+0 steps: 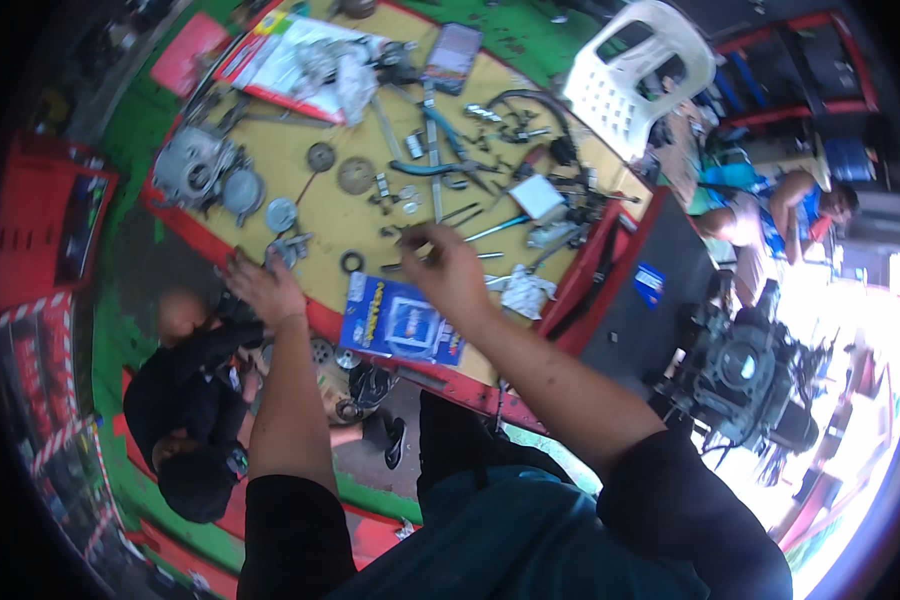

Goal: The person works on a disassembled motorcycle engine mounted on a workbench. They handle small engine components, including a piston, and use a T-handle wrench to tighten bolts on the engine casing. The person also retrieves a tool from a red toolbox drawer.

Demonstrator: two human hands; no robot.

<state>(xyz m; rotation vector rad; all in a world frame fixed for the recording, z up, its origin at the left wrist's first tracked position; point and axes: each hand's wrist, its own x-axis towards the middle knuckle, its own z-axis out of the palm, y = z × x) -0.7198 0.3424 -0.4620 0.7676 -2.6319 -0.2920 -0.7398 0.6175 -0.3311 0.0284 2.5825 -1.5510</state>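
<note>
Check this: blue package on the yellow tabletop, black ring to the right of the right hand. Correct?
Not quite: the black ring lies to the left of the right hand, between it and the left hand, as the head view shows. The blue package is on the yellow tabletop, as you say.

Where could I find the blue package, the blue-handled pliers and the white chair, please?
Blue package (pixel 406 322), head view: its clear front window.
Blue-handled pliers (pixel 440 170), head view: their lower handle.
White chair (pixel 610 105), head view: its perforated panel.
</note>
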